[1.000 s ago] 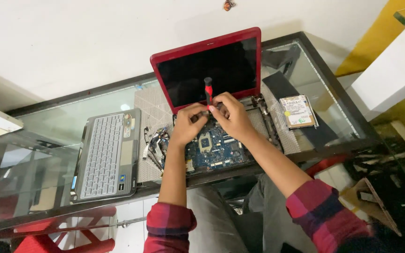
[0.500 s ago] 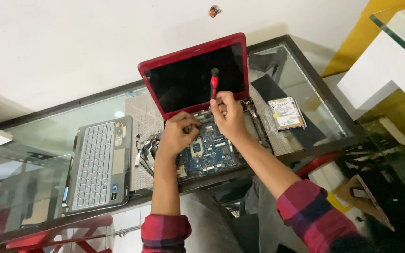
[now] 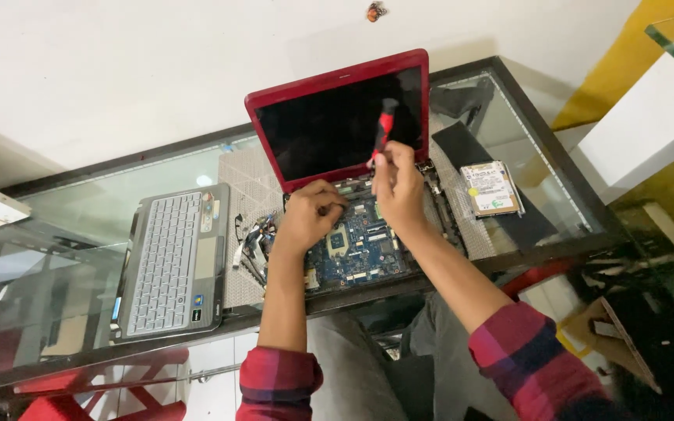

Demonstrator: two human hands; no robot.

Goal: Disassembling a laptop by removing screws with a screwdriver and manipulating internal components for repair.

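Centre frame: right hand (image 3: 399, 187) clenches a red-handled screwdriver (image 3: 384, 129) upright, tip down to the opened laptop (image 3: 337, 117). Left hand (image 3: 310, 218) presses the exposed blue board (image 3: 360, 245), steadying it. Detached keyboard (image 3: 169, 261) parked lower left, clear.

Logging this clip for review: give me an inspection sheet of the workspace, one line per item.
Surface: glass-topped table with a dark frame; a pale woven mat lies under the work.
Job's things: opened red laptop, screen dark, keyboard deck off, blue motherboard exposed; red-and-black screwdriver.
Clutter: removed grey keyboard deck to the left; bare hard drive to the right; a flat black piece beside it.
Grippers: left hand rests on the motherboard's upper left edge; right hand grips the screwdriver upright near the hinge.
Cables: loose wire bundle at the laptop's left edge.
Surroundings: white wall; yellow panel; red frame beneath the glass.
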